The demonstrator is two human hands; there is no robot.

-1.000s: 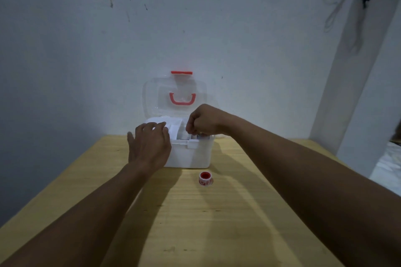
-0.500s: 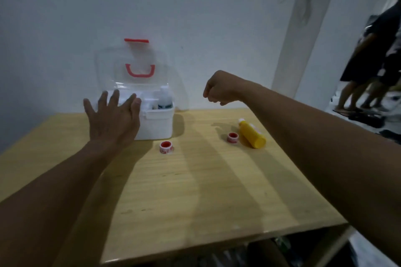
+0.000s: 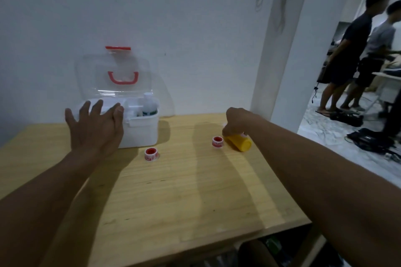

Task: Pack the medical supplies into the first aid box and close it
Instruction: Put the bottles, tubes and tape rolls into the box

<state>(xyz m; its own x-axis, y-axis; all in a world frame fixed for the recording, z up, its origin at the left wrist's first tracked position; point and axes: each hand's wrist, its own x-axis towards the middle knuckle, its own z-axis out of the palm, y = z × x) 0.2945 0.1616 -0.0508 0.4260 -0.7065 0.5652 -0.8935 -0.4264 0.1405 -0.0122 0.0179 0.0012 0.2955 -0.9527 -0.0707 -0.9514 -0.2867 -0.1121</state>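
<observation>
The white first aid box (image 3: 141,130) stands at the back of the wooden table (image 3: 173,197), its clear lid (image 3: 112,73) with a red handle raised against the wall. A white bottle (image 3: 148,105) stands inside on the right. My left hand (image 3: 95,128) is spread flat, fingers apart, against the box's front left. My right hand (image 3: 236,121) is curled down over the top end of a yellow bottle (image 3: 239,142) that lies on its side. One red-and-white tape roll (image 3: 217,142) sits just left of that bottle; another roll (image 3: 151,154) sits in front of the box.
A white wall runs behind the table, with a pillar (image 3: 277,50) at the right. The table's right edge drops to a floor with cables. Two people (image 3: 355,54) stand in the room beyond. Dark items lie under the table's front edge.
My right hand left the box, swung right and came down onto the yellow bottle. My left hand spread out against the box. The view turned right.
</observation>
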